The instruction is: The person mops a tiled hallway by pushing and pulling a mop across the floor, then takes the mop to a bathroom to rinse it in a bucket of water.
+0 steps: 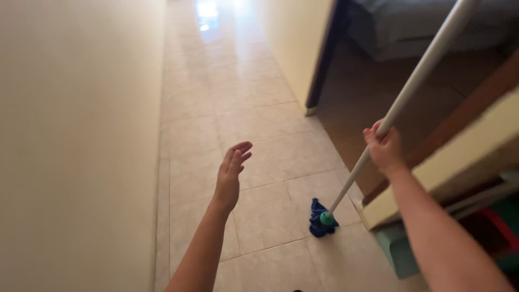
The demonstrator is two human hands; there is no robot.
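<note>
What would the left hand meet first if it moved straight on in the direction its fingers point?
Probably nothing close: the left hand is open and points along the corridor over the tiled floor. The way looks free, though depth is unclear.

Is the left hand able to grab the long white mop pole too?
Probably yes: the left hand is open and empty, with only bare air between it and the white mop pole the right hand grips.

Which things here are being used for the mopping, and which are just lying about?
In use:
- white mop pole, gripped by the right hand
- blue cloth mop head on the beige tiled floor
- left hand, open, holding nothing

Just there:
- grey bed in the side room
- dark door frame
- red and green plastic things at the right edge
</note>
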